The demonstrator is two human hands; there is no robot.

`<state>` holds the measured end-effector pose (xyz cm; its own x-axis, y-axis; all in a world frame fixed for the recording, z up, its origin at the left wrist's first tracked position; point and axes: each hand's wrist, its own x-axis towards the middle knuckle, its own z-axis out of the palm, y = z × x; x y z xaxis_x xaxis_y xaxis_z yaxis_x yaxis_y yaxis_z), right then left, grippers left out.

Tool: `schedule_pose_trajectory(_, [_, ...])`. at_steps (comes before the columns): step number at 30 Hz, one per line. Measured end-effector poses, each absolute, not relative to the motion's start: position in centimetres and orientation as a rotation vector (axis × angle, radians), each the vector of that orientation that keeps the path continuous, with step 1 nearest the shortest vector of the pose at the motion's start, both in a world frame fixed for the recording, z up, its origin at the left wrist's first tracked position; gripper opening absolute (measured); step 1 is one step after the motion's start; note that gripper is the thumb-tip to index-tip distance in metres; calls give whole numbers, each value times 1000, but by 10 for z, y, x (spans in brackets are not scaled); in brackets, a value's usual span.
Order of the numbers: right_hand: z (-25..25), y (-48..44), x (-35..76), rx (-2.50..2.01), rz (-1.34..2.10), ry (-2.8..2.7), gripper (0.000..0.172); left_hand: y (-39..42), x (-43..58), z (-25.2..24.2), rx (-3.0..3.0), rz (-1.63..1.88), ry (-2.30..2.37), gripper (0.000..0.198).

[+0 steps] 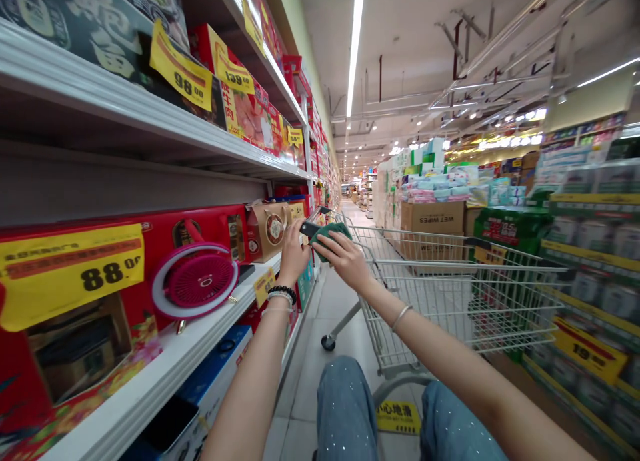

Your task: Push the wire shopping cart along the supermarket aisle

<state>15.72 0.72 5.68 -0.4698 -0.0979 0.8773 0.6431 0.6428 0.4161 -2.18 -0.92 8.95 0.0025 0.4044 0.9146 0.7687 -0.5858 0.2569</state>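
Observation:
My left hand [293, 253], with dark beads on its wrist, is closed around a slim dark object [309, 229] with a rounded edge; most of it is hidden, so its kind is unclear. A dark green cloth [332, 230] lies against that object. My right hand [345, 259] grips the cloth from above, fingers pressed on it. Both hands are held out in front of me, between the shelf and the shopping cart. A pink round fan [203, 281] with a white rim leans on the shelf, left of my left hand.
A wire shopping cart [450, 294] stands on the right. The white shelf [165, 374] on the left bears red gift boxes [165, 224] and yellow price tags [75, 267]. Wet-wipes cartons [433, 221] and stacked packs line the right. A yellow floor sign [399, 417] lies between my knees.

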Motion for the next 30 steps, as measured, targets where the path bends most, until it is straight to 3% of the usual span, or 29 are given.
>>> schedule_pose_trajectory(3, [54,17,148,-410,-930,-1926,41,-6,-16,90,-1937,-1593,-1244,67])
schedule_pose_trajectory(11, [-12,32,235,-531,-838,-1930,52,9,-7,90,-1848,-1576,-1278,65])
schedule_pose_trajectory(20, [29,40,212,-630,-786,-1832,57,24,8,86,-1818,-1566,-1328,66])
schedule_pose_trajectory(30, [-6,62,256,-710,-760,-1876,68,42,-9,109,-1934,-1368,-1279,45])
